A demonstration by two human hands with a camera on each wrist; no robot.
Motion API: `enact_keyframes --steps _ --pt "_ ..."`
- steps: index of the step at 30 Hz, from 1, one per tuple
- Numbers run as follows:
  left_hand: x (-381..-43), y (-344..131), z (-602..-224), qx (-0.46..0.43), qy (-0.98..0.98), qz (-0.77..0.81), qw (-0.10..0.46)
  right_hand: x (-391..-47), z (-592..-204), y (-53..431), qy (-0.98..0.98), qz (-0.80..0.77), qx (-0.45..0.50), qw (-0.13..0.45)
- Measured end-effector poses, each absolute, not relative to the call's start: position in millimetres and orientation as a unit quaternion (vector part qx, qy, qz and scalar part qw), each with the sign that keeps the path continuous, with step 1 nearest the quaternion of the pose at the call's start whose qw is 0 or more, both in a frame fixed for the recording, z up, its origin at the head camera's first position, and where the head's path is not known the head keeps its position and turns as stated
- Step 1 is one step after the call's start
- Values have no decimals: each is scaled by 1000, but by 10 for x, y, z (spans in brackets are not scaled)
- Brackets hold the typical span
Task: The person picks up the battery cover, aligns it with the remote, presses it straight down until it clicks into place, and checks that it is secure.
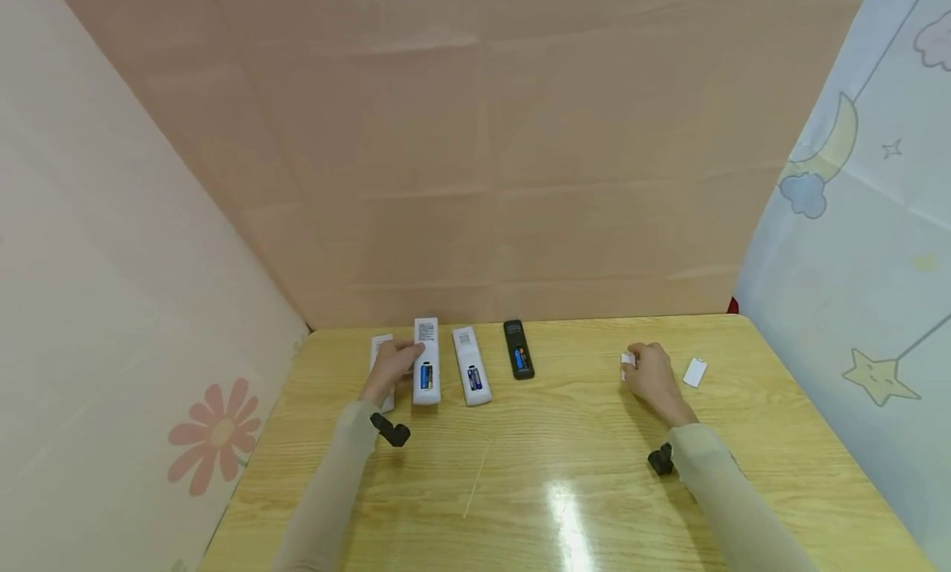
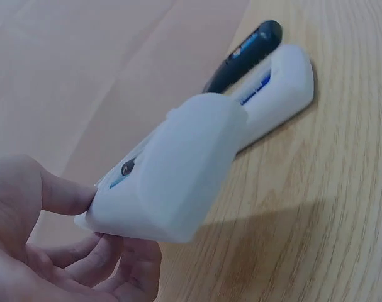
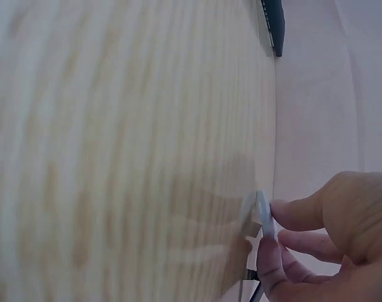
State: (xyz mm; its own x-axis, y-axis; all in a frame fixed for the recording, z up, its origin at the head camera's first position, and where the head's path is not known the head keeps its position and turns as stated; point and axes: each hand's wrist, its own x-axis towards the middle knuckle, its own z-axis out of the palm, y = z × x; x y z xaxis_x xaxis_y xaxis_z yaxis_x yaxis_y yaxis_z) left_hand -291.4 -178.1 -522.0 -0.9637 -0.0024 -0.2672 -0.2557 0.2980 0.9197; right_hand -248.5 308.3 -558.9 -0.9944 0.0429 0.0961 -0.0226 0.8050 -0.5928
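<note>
My left hand grips a white remote control between thumb and fingers; in the left wrist view this remote is raised off the table. Its battery compartment is uncovered, with a blue battery inside. Another white remote lies partly hidden beneath that hand. On the right, my right hand pinches a small white battery cover, seen edge-on as a thin cover in the right wrist view. A second white cover lies flat to the right of this hand.
A white remote and a black remote lie right of the held one, both with compartments uncovered and batteries showing. The wooden table meets a brown backdrop behind; patterned walls stand on both sides.
</note>
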Motion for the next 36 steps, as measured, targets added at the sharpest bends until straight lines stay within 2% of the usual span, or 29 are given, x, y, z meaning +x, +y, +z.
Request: enact_keyframes --steps 19,36 --pt "-2926 -1794 -5273 -79 744 647 147 -2464 -5602 3062 -940 338 -28 33" --pt "-2918 -1782 -5324 -94 759 631 129 -2462 -5570 3021 -923 382 -22 42"
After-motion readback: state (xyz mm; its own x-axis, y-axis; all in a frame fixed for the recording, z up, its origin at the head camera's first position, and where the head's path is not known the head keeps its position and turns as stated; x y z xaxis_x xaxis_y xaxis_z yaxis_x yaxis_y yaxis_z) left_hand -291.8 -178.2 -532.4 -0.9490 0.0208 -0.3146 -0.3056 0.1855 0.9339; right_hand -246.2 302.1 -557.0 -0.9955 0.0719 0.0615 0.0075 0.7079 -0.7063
